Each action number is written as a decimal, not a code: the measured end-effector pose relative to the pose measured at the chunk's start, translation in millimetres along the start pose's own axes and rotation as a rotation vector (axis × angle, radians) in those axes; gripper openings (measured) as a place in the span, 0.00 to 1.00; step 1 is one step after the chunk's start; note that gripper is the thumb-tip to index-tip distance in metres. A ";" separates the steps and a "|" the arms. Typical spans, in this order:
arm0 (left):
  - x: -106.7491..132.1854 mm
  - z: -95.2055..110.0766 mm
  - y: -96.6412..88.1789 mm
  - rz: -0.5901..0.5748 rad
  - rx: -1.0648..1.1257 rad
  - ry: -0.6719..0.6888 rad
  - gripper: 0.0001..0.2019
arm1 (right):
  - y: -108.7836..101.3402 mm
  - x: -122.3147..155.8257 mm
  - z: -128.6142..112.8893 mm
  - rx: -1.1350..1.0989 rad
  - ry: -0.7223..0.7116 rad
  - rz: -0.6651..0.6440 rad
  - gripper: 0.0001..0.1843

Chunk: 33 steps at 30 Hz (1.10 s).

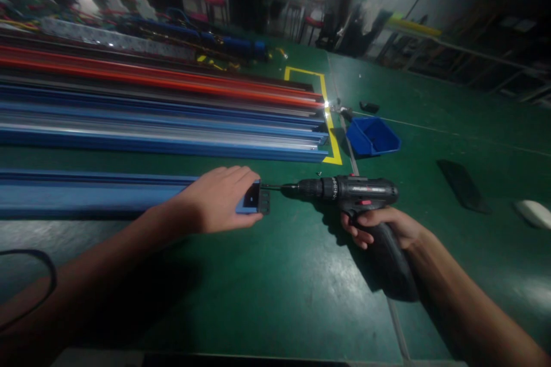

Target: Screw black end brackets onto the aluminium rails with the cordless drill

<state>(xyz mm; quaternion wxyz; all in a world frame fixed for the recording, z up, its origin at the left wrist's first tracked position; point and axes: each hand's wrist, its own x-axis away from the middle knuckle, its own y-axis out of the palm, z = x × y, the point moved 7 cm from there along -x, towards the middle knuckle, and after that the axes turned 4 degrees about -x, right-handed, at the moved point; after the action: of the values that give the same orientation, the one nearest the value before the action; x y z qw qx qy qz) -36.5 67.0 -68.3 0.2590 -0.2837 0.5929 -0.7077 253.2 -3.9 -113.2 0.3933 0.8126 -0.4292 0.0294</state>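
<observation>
My left hand (226,198) is wrapped over the right end of a long blue metal profile (94,195) lying on the green table. A black end cap (264,200) sits at that end, just beyond my fingertips. In my right hand (387,223) is a black cordless drill (365,190), gripped by its handle and lying level, pointing left. Its long thin bit (275,186) reaches the upper part of the end cap. Whether the tip sits in a screw is too small to tell.
More blue profiles (172,132) and orange-red ones (172,77) lie behind, ending near yellow tape (333,143). A blue bin (373,136) stands behind the drill. To the right are a dark flat object (461,185) and a white object (534,213). People are in the background.
</observation>
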 end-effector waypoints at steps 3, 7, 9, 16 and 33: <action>-0.6 0.1 -0.4 0.001 0.005 -0.003 0.30 | -0.5 0.3 0.0 0.010 -0.004 0.004 0.12; -1.0 0.7 0.2 -0.003 0.009 0.004 0.31 | 2.2 -0.1 -1.3 0.019 -0.010 -0.001 0.12; -1.1 0.5 0.9 -0.005 0.013 0.005 0.31 | 4.2 -0.7 -2.1 0.026 -0.014 -0.008 0.11; -0.9 -0.1 -0.8 0.014 0.024 0.011 0.30 | 3.5 -1.3 -2.4 0.036 -0.026 -0.008 0.10; -0.9 1.1 -1.3 0.000 0.014 0.001 0.30 | 2.8 -0.2 -1.0 0.000 0.008 -0.010 0.09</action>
<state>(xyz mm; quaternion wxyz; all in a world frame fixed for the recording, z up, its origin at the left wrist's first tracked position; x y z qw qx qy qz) -35.1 67.1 -67.0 0.2606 -0.2815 0.5882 -0.7119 251.3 -4.0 -110.9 0.3950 0.8145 -0.4237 0.0306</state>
